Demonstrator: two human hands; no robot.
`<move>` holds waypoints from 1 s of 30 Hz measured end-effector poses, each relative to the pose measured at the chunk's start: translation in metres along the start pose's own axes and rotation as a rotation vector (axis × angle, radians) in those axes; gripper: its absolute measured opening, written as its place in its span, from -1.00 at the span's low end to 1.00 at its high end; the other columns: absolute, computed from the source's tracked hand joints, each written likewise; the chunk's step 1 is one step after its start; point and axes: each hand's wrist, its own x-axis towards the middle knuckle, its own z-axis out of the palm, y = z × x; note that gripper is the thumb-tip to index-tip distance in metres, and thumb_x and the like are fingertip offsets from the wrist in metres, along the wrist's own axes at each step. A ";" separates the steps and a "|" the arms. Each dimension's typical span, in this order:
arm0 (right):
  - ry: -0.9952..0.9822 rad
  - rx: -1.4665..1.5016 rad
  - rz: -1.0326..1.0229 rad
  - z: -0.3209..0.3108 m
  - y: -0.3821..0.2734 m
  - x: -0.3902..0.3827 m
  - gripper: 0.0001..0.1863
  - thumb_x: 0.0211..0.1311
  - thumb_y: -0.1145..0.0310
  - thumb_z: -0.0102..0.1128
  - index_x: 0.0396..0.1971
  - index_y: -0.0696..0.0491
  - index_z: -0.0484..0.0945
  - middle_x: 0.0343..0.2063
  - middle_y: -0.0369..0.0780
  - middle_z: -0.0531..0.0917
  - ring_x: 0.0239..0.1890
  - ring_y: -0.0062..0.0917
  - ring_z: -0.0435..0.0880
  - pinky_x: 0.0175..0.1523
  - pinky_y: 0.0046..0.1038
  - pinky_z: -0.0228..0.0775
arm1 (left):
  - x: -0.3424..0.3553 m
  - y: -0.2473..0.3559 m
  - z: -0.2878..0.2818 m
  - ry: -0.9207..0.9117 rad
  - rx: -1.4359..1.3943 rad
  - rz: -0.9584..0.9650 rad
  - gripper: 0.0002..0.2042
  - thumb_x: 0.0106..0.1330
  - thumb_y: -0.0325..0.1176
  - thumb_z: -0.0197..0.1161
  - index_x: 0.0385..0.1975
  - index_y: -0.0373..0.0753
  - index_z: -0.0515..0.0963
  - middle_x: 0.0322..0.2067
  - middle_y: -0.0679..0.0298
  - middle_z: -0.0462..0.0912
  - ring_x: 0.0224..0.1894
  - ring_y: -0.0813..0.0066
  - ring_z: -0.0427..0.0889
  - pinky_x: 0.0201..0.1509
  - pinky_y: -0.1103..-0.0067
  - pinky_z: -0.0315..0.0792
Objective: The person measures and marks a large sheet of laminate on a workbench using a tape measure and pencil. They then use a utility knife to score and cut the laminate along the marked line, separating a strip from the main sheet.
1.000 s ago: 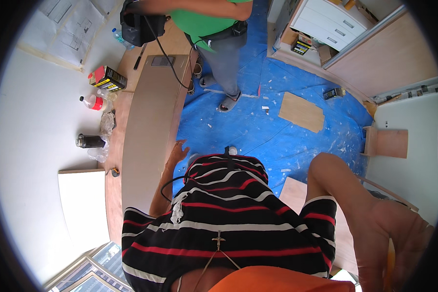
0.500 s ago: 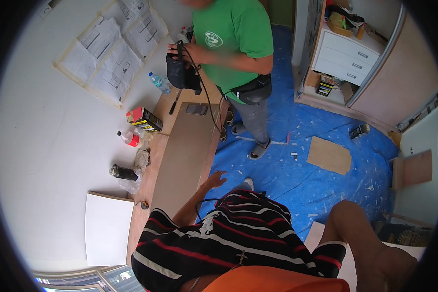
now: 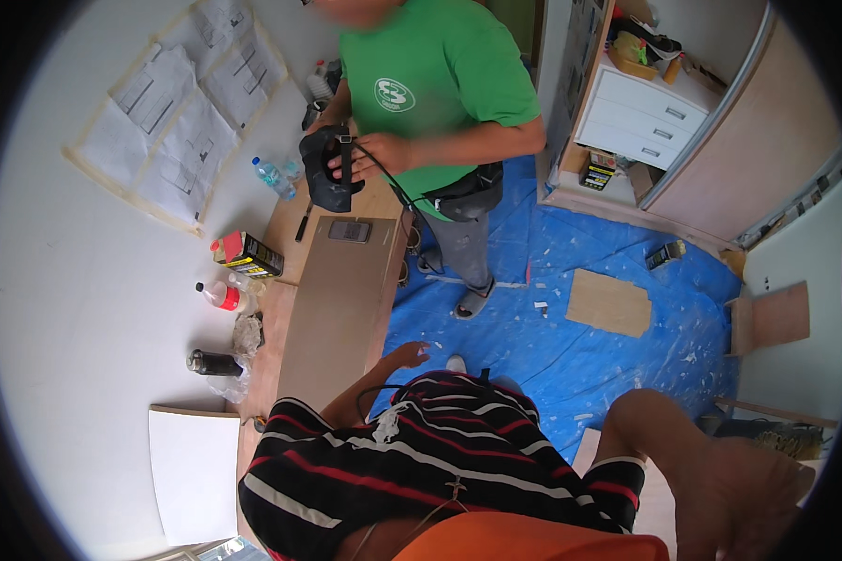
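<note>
My left hand [image 3: 410,354] hangs beside the bench's right edge, fingers stretched out, holding nothing. My right arm is bent at the lower right; my right hand [image 3: 753,496] is close to the dark rim, its fingers not made out. Nearest my left hand lies a long brown board [image 3: 335,290] on the wooden bench [image 3: 268,341]. A phone [image 3: 350,230] rests on the board's far end. Across from me a person in a green shirt [image 3: 430,75] holds black cap-like headgear [image 3: 327,168] with a cable in both hands.
Along the wall stand a water bottle [image 3: 273,178], a rectangular can [image 3: 247,254], a red-labelled bottle [image 3: 225,296] and a black flask [image 3: 212,363]. Blue sheeting [image 3: 510,351] covers the floor, with a cardboard piece [image 3: 608,302] on it. White drawers [image 3: 641,117] stand at the far right.
The other person has turned the headgear and has a hand at its strap. My view has shifted, so the room sits further left. My left hand stays beside the bench.
</note>
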 end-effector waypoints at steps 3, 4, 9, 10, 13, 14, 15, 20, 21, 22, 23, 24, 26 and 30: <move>0.166 -0.148 0.189 0.007 0.016 -0.067 -0.62 0.54 -0.05 -0.22 -0.02 -0.15 0.50 -0.49 -0.29 0.51 -0.46 -0.50 0.38 -0.32 -0.41 0.23 | 0.005 -0.007 0.009 -0.062 0.002 -0.015 -0.47 0.34 -0.05 0.21 0.24 -0.18 0.45 -0.04 0.00 0.67 0.02 0.05 0.64 0.16 0.29 0.47; 0.174 -0.262 0.335 0.010 0.026 -0.097 -0.61 0.53 0.00 -0.18 -0.10 0.01 0.49 -0.49 -0.21 0.53 -0.48 -0.49 0.41 -0.37 -0.38 0.27 | 0.005 -0.008 0.014 -0.034 -0.033 -0.012 -0.47 0.33 -0.04 0.21 0.24 -0.17 0.45 -0.04 0.00 0.67 0.03 0.05 0.64 0.16 0.29 0.47; -0.334 -0.264 1.377 -0.013 0.054 -0.290 -0.69 0.45 0.34 0.12 0.09 0.15 0.47 -0.41 -0.23 0.61 -0.40 -0.60 0.52 -0.20 -0.48 0.40 | 0.018 -0.006 0.031 -0.044 -0.119 -0.141 -0.45 0.31 -0.01 0.21 0.24 -0.16 0.46 -0.05 0.02 0.68 0.03 0.05 0.64 0.15 0.30 0.48; -0.495 -0.299 1.461 -0.028 0.051 -0.337 -0.67 0.42 0.35 0.16 0.10 0.14 0.47 -0.41 -0.22 0.63 -0.40 -0.59 0.54 -0.24 -0.46 0.42 | 0.020 -0.004 0.034 -0.060 -0.087 -0.122 -0.45 0.31 0.01 0.20 0.23 -0.17 0.46 -0.05 0.01 0.68 0.01 0.06 0.65 0.14 0.30 0.50; -0.958 -0.344 1.620 -0.093 0.018 -0.479 -0.60 0.32 0.38 0.26 0.12 0.10 0.48 -0.42 -0.20 0.67 -0.46 -0.54 0.62 -0.34 -0.41 0.46 | 0.025 0.004 0.042 -0.107 -0.113 -0.158 -0.44 0.31 0.02 0.19 0.23 -0.17 0.47 -0.05 0.00 0.68 0.00 0.06 0.66 0.13 0.30 0.50; -0.920 -0.259 1.701 -0.118 -0.001 -0.521 -0.61 0.33 0.37 0.23 0.12 0.11 0.48 -0.45 -0.22 0.66 -0.48 -0.54 0.64 -0.37 -0.45 0.45 | 0.027 0.007 0.044 -0.073 -0.134 -0.146 -0.44 0.24 0.02 0.23 0.18 -0.15 0.50 -0.12 -0.02 0.69 -0.06 0.06 0.68 0.08 0.30 0.53; -0.900 -0.239 1.867 -0.145 -0.020 -0.559 -0.62 0.33 0.36 0.20 0.12 0.12 0.48 -0.48 -0.23 0.65 -0.51 -0.53 0.65 -0.40 -0.48 0.44 | 0.031 0.011 0.044 -0.045 -0.154 -0.148 -0.44 0.24 0.02 0.23 0.18 -0.16 0.50 -0.11 -0.02 0.69 -0.06 0.06 0.69 0.07 0.30 0.53; -0.337 -0.364 2.586 -0.287 -0.066 -0.654 -0.82 0.26 0.36 0.15 -0.19 0.07 0.60 -0.50 -0.24 0.63 -0.60 -0.62 0.56 -0.56 -0.53 0.32 | 0.074 0.049 0.044 -0.013 -0.151 -0.198 -0.44 0.25 0.01 0.24 0.15 -0.25 0.51 -0.09 -0.02 0.69 -0.04 0.07 0.68 0.08 0.29 0.53; -0.314 -0.375 2.584 -0.310 -0.062 -0.660 -0.85 0.27 0.36 0.12 -0.23 0.06 0.59 -0.51 -0.24 0.61 -0.61 -0.62 0.55 -0.59 -0.55 0.30 | 0.086 0.061 0.040 -0.017 -0.139 -0.205 -0.44 0.26 0.01 0.24 0.16 -0.24 0.50 -0.07 -0.02 0.68 -0.01 0.07 0.68 0.10 0.29 0.53; -0.277 -0.393 2.588 -0.330 -0.062 -0.661 -0.87 0.27 0.37 0.10 -0.27 0.05 0.59 -0.53 -0.25 0.60 -0.62 -0.63 0.54 -0.61 -0.57 0.27 | 0.101 0.075 0.036 0.002 -0.132 -0.220 -0.44 0.27 0.02 0.23 0.16 -0.23 0.50 -0.05 -0.02 0.68 0.01 0.07 0.67 0.12 0.29 0.52; -0.231 -0.424 2.602 -0.350 -0.069 -0.657 -0.88 0.28 0.37 0.07 -0.31 0.04 0.59 -0.55 -0.26 0.59 -0.64 -0.63 0.53 -0.64 -0.58 0.24 | 0.114 0.091 0.035 -0.015 -0.114 -0.264 -0.45 0.29 0.02 0.23 0.17 -0.22 0.50 -0.03 -0.02 0.67 0.03 0.06 0.66 0.14 0.29 0.51; -0.176 -0.463 2.615 -0.367 -0.077 -0.651 -0.87 0.28 0.38 0.05 -0.35 0.03 0.58 -0.56 -0.27 0.58 -0.65 -0.64 0.51 -0.67 -0.60 0.22 | 0.125 0.105 0.030 0.023 -0.111 -0.233 -0.46 0.31 0.02 0.22 0.18 -0.19 0.49 0.00 0.00 0.67 0.05 0.06 0.65 0.16 0.29 0.50; -0.045 -0.551 2.705 -0.398 -0.070 -0.645 -0.85 0.30 0.41 0.03 -0.22 0.06 0.57 -0.53 -0.26 0.58 -0.65 -0.65 0.52 -0.68 -0.63 0.21 | 0.154 0.134 0.018 0.021 -0.148 -0.264 -0.47 0.32 0.01 0.21 0.19 -0.19 0.50 -0.02 -0.02 0.67 0.04 0.06 0.65 0.16 0.30 0.49; 0.042 -0.587 2.717 -0.425 -0.001 -0.657 -0.74 0.28 0.50 0.06 -0.04 0.06 0.50 -0.49 -0.22 0.58 -0.61 -0.62 0.54 -0.62 -0.64 0.27 | 0.200 0.181 -0.001 0.051 -0.158 -0.237 -0.48 0.31 0.00 0.22 0.17 -0.18 0.51 -0.03 -0.02 0.66 0.04 0.07 0.64 0.14 0.32 0.50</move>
